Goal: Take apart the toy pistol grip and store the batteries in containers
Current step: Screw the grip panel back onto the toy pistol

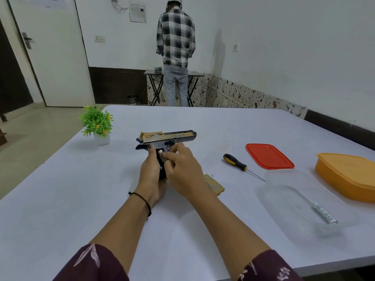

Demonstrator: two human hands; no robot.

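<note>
Our left hand (151, 172) grips the black-and-gold plastic toy pistol (169, 137) by its grip above the white bench (81, 199), steadying it while the fingers (172, 154) of our right hand (181, 172) pinch the silver cylindrical battery (160, 152) in its opened side.

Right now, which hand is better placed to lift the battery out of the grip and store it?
Right. The right hand pinches the battery in the toy pistol, whose grip is open, and the clear container lies on that side. The left hand holds the grip, steadying it.
</note>
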